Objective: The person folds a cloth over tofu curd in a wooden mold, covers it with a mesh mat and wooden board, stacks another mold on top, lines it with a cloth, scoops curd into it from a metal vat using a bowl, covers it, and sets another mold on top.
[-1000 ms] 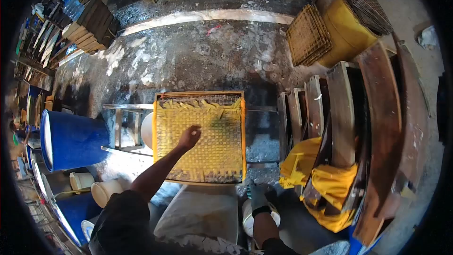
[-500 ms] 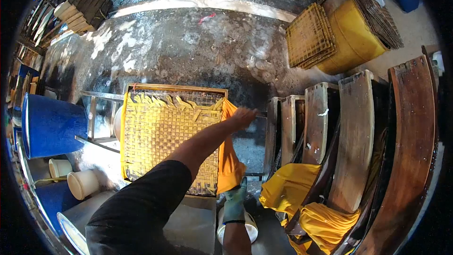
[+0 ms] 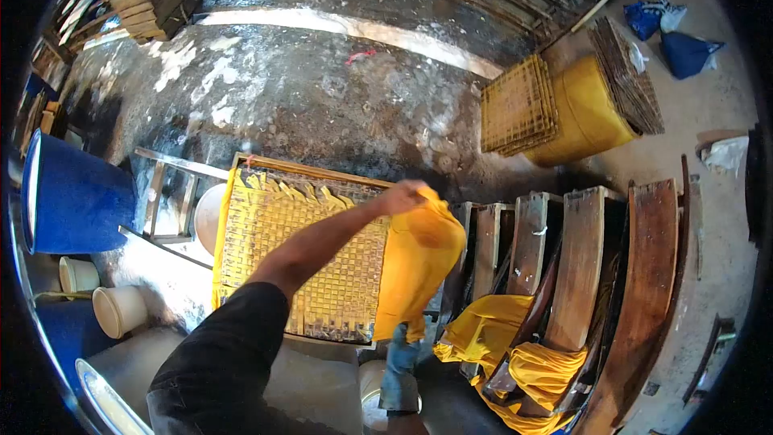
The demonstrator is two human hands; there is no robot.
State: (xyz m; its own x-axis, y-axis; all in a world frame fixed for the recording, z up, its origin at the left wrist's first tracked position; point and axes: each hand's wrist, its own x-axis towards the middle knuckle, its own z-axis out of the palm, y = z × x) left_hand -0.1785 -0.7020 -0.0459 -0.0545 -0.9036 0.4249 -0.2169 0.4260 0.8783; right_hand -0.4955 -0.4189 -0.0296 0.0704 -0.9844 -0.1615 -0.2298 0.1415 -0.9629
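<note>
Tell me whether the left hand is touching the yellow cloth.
Touching. The head view shows it: the bare left hand grips the yellow cloth near its upper end, with the fabric gathered right against the hand.

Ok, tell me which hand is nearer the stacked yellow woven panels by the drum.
Left. The left hand grips the orange cloth at its far end, short of the woven panels; the gloved right hand is farther back, at the cloth's near end.

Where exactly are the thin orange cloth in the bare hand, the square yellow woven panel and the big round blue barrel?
Orange cloth (image 3: 420, 251): head view, middle of the sheet.
Yellow woven panel (image 3: 342, 278): head view, its lower right weave.
Blue barrel (image 3: 83, 195): head view, its curved side.
</note>
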